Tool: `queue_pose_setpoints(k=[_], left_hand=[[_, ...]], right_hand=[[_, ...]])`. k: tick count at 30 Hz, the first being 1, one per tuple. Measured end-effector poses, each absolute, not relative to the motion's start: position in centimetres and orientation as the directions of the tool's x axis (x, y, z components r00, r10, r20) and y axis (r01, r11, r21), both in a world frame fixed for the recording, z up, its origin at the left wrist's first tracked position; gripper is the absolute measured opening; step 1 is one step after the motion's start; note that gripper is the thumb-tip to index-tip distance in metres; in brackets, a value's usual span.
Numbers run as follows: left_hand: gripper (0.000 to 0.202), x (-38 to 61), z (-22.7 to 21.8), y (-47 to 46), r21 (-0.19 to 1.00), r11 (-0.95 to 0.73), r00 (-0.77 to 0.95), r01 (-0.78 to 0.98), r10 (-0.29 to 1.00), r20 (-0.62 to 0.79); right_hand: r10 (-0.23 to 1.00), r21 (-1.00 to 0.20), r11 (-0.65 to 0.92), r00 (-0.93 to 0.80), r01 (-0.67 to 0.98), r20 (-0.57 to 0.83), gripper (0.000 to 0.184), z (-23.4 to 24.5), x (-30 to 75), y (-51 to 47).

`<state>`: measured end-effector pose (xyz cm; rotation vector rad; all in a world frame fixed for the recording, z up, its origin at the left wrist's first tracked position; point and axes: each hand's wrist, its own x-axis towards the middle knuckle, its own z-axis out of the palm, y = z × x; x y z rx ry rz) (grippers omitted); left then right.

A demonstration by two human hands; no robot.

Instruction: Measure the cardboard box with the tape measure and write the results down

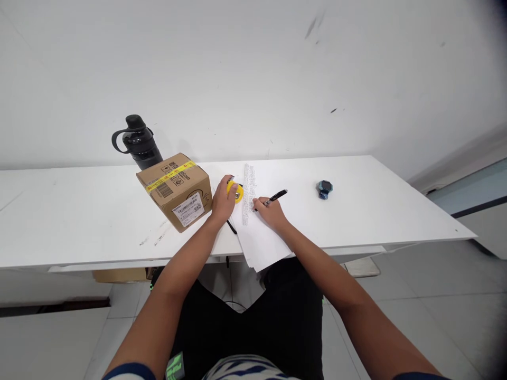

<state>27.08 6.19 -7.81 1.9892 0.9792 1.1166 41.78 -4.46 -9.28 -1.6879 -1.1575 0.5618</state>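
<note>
My left hand is closed around a small round yellow tape measure, at the left edge of a white sheet of paper. A narrow column of dense, small dark marks runs down the sheet's upper part. My right hand grips a black pen, with its tip down at the marks. The paper's lower end hangs past the table's front edge. Below my left hand lies a thin black object, partly hidden. Just left of that hand stands a taped cardboard box with a printed label.
A black bottle with a carrying loop stands behind the box, near the wall. To the right, a dark watch with a blue-green case rests on the white table. My legs are under the table's front edge.
</note>
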Motion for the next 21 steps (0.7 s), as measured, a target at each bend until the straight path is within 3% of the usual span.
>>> queue_pose_setpoints(k=[11,21], left_hand=[[0.039,27.14,-7.59,6.04,0.822,-0.496,0.360,0.281,0.848,0.389],[0.040,27.16,-7.56,5.95,0.818,-0.494,0.367,0.295,0.849,0.380]], right_hand=[[0.855,-0.892,-0.109,0.499,0.439,0.142,0.035,-9.09,41.66,-4.68],[0.887,-0.900,-0.069,0.439,0.431,0.143,0.036,-9.21,41.68,-4.71]])
